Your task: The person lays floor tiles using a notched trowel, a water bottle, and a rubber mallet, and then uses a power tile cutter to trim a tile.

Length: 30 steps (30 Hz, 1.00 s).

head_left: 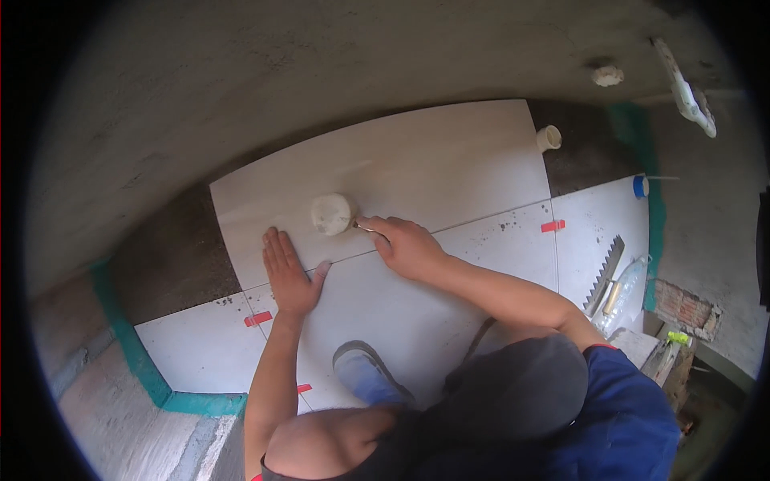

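Pressing my left hand (290, 275) flat to steady the large tile (401, 172), I gripped a white rubber mallet (332, 214) in my right hand (405, 244) over the joint.

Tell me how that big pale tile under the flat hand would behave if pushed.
The large tile looks rigid and heavy, so it would probably slide as one slab. Its glossy face may be slippery under the left hand. Unsupported edges could chip.

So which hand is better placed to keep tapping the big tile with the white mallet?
Probably the right hand: it grips the white mallet by its handle. The left hand lies flat on the big tile, fingers spread.
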Motion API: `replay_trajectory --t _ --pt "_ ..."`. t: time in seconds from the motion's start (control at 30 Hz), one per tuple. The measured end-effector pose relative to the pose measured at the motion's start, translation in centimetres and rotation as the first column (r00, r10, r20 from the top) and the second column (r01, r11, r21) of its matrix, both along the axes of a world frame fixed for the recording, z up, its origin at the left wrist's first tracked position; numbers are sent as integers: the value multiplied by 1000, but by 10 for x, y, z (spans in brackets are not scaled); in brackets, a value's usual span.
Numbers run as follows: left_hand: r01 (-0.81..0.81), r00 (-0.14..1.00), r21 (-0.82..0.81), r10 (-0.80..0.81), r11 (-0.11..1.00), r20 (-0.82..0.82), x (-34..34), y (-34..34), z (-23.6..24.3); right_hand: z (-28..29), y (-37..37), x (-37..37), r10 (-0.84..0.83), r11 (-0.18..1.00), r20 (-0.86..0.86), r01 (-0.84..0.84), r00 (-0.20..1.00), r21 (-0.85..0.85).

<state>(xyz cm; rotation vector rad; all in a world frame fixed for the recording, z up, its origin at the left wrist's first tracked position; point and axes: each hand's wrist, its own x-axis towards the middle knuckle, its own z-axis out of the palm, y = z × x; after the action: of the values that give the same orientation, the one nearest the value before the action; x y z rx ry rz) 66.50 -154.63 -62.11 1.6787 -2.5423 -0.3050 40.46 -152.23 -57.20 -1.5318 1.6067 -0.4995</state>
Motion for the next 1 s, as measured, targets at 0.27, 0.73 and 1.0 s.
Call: replay_trajectory --t 0.27,0.73,1.0 --pt "-7 995 44 12 999 -99 20 -9 -1 5 -11 -1 16 997 168 -4 986 -73" --pt "-12 987 29 17 999 -160 34 -13 2 20 -34 41 127 983 179 -101 976 -151" --pt "-17 997 87 24 996 -70 30 -16 3 15 -59 43 84 987 155 -61 984 -146"
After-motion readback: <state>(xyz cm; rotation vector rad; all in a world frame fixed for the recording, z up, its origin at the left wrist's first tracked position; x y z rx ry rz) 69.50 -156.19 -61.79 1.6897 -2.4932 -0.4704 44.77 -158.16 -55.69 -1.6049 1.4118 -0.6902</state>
